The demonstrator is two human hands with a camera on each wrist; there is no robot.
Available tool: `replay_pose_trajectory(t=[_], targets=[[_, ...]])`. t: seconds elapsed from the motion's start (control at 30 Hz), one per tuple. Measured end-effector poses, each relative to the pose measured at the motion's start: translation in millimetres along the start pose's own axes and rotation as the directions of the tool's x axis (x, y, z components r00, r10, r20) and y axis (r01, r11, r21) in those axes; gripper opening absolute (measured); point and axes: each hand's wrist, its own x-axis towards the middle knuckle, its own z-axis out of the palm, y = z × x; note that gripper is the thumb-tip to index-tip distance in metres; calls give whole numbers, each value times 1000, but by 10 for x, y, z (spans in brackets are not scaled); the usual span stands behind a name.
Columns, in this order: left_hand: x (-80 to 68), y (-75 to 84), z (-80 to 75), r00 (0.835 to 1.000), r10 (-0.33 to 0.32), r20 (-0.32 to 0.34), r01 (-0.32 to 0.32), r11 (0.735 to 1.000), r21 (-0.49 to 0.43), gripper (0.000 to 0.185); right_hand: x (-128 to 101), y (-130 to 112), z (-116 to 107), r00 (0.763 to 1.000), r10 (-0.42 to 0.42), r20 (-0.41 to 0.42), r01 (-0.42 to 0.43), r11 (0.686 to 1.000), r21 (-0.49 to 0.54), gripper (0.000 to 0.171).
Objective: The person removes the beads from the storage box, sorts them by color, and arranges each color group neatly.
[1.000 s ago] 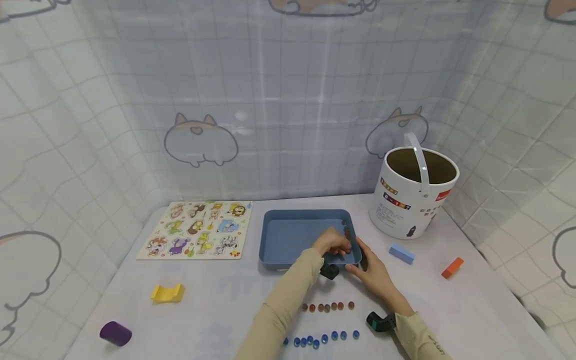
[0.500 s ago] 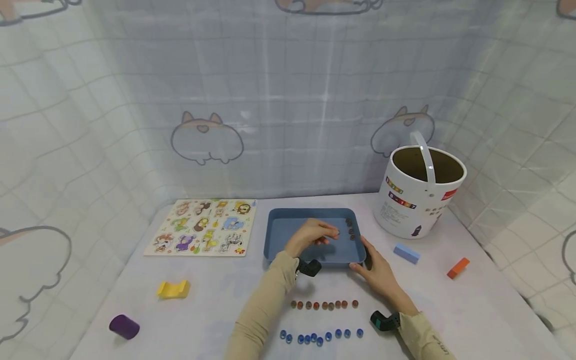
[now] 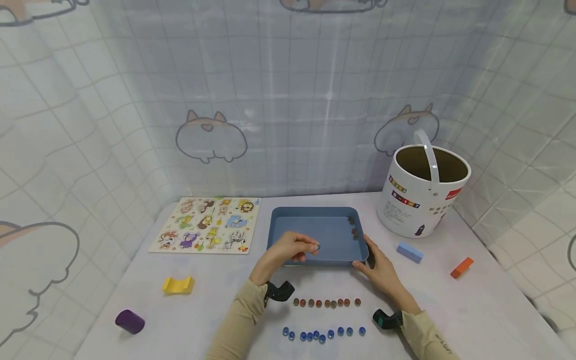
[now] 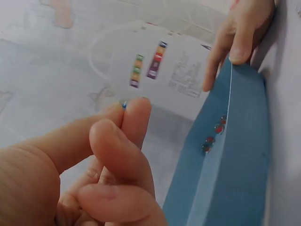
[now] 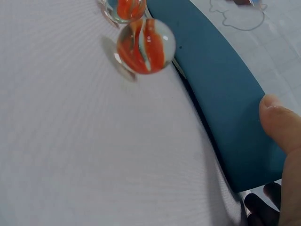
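A: Left hand (image 3: 288, 252), frame centre, over the blue tray's (image 3: 315, 212) near edge: fingertips pinch a small blue marble (image 4: 124, 104), a precision grip suiting its size.

B: Right hand (image 3: 380, 267) clasps the tray's lower-right corner, fingers curled round the rim, probably steadying it.

A white bucket (image 3: 423, 192) with an upright handle is seen at the far right of a white table (image 3: 216, 310), backed by a curtain (image 3: 288, 95) printed with cartoon animals. An animal puzzle board (image 3: 208, 225) is laid flat at the far left. Near it, a yellow block (image 3: 178, 285) and a purple cylinder (image 3: 129, 321) are set well apart. To the right of the bucket's base, a light blue block (image 3: 410, 252) and an orange block (image 3: 462, 267) are placed.
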Motion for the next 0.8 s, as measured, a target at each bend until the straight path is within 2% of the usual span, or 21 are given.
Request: replay_pose_trajectory(t=[0.27,0.47,0.6,0.8], targets=[[-582,-360,-246,999,-10,39,10,1000,-6,29,-15,10,-31,1000,-22,-10,21,1000,-19,84],[-946,-652,-258,990,-108,92,108,994,1,22,-15,15,-42,1000,3,9,-3,1000,-1,86],[-1075,-734,-203,985,-152,86,148,988,51,16,-13,18,-42,1000,10,5,-10,1000,-10,86],[-1157,-748,-127,979,-178,97,165,977,134,8,-9,3,-19,1000,-2,9,2,1000,-2,86]])
